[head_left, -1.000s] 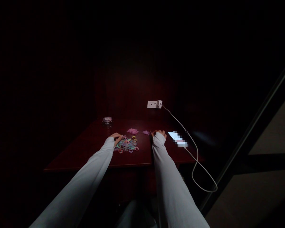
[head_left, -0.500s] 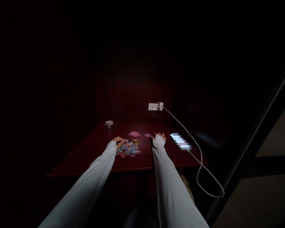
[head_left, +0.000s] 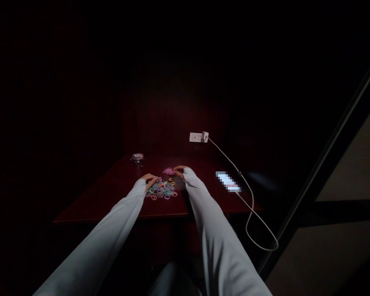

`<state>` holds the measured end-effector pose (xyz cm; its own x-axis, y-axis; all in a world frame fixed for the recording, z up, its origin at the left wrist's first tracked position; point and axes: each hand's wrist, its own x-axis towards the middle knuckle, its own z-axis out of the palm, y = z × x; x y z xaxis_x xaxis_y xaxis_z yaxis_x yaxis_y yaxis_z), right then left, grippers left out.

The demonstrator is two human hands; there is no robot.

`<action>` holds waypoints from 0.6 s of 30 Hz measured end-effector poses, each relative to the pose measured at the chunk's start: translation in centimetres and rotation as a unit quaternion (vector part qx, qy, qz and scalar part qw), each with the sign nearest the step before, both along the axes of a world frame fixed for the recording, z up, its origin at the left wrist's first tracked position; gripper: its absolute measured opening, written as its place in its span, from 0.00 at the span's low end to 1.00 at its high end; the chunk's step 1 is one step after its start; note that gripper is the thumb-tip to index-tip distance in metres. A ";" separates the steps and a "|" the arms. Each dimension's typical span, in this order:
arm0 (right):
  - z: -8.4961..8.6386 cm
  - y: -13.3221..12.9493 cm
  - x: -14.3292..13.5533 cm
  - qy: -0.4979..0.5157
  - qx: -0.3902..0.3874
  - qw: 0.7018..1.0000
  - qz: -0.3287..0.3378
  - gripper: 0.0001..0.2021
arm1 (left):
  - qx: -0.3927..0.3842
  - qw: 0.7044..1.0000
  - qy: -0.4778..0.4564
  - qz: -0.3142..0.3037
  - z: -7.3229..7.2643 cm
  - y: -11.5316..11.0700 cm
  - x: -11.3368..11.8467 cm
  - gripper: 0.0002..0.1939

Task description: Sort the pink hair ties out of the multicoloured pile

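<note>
On the dark red table lies a mixed pile of small coloured elastic bands (head_left: 164, 190), with larger yellow, pink, orange and purple rings among them. My left hand (head_left: 148, 179) rests at the pile's left edge, fingers bent and drawn together at the bands; what they hold is too small to make out. Behind that pile sits a smaller heap of pink bands (head_left: 168, 171). My right hand (head_left: 181, 169) reaches to its right side with the fingertips close together, touching the heap. Whatever is between those fingertips cannot be made out. The purple heap is hidden behind my right hand and sleeve.
A clear round jar (head_left: 137, 159) with a lid stands at the table's back left. To the right lies a lit phone (head_left: 228, 181), its white cable (head_left: 252, 197) looping past the table edge and up to a charger (head_left: 205, 136) in the wall socket (head_left: 195, 137).
My right hand has moved left from the purple heap to the pink heap. My left hand stays at the mixed pile. The whole view has shifted slightly.
</note>
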<state>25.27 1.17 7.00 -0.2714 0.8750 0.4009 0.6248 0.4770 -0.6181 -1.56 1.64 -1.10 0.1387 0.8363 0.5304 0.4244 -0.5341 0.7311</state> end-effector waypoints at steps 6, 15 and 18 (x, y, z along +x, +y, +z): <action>1.2 -0.8 -3.8 -0.053 -0.055 0.991 0.107 0.11 | -0.005 1.000 -0.016 0.024 0.6 -0.9 0.8 0.21; 1.4 -0.9 -4.2 -0.083 -0.058 0.991 0.086 0.09 | 0.001 0.999 -0.025 0.036 1.5 -1.7 1.3 0.19; 1.2 -1.1 -3.9 -0.070 -0.054 0.992 0.090 0.12 | -0.002 0.999 -0.027 0.028 1.4 -1.7 1.2 0.18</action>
<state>21.40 0.12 8.23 -0.4738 0.8426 0.2559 0.6181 0.5252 -0.5849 -0.34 -0.07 0.31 0.0633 0.8443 0.5320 0.4132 -0.5074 0.7562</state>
